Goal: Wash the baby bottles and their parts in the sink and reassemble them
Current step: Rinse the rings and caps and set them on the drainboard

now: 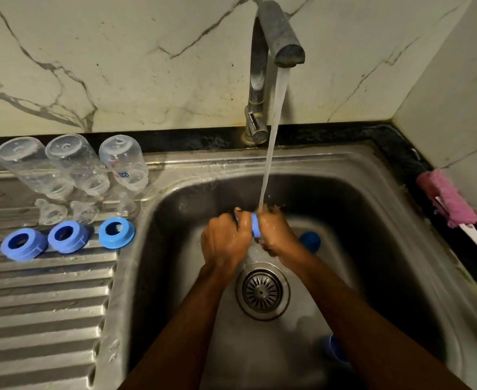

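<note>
Over the sink basin (358, 209), my left hand (224, 240) and my right hand (276, 233) both grip one blue bottle cap (255, 225) under the running water (271, 142). Two more blue caps lie in the basin, one behind my right wrist (310, 242) and one near the front (335, 351), partly hidden by my right arm. On the drainboard (43, 305) three clear bottles (75, 167) stand upside down. Three clear teats (84, 212) sit before them, then three blue collar rings (68, 237) in a row.
The steel tap (259, 88) rises at the back of the sink and is running. A pink-headed bottle brush (448, 201) with a white handle lies on the dark counter at the right. The drain strainer (262, 291) sits in the basin floor below my hands.
</note>
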